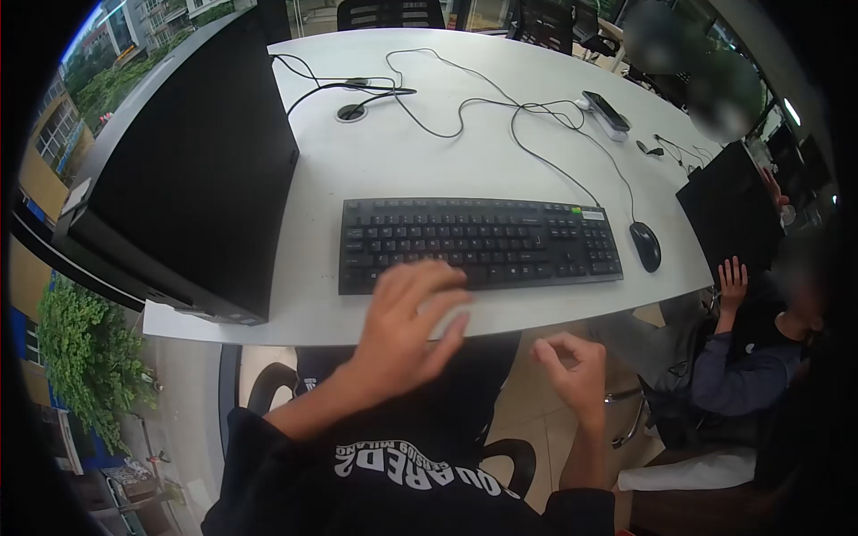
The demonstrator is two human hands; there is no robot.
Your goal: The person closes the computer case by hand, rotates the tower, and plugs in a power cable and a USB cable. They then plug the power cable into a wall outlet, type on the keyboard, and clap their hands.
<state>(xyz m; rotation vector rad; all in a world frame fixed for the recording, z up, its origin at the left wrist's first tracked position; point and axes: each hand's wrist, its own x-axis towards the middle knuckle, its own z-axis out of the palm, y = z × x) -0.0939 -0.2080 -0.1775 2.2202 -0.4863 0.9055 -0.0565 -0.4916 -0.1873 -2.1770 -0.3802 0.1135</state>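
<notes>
A black keyboard is laid flat on the white table, close to the near edge and roughly at its middle. The left hand is held over the keyboard's near left corner and the table edge, its fingers spread loosely and only slightly bent; nothing is gripped in it (whether the fingertips actually touch the keys cannot be told, since the hand is blurred). The right hand is held lower and nearer, off the table edge and to the right of the left hand, with the fingers curled inward toward the thumb in a loose, half-closed shape; nothing is held in it.

Just to the right of the keyboard a black mouse is placed, and its cable is trailed away toward the far side of the table. To the left of the keyboard a large black computer case is laid on its side, reaching past the left edge of the table. Farther off, loose black cables are looped across the tabletop near a round cable port, and a small dark device is seen at the far right.

At the right edge another person is seated, with one hand raised beside a dark panel.
</notes>
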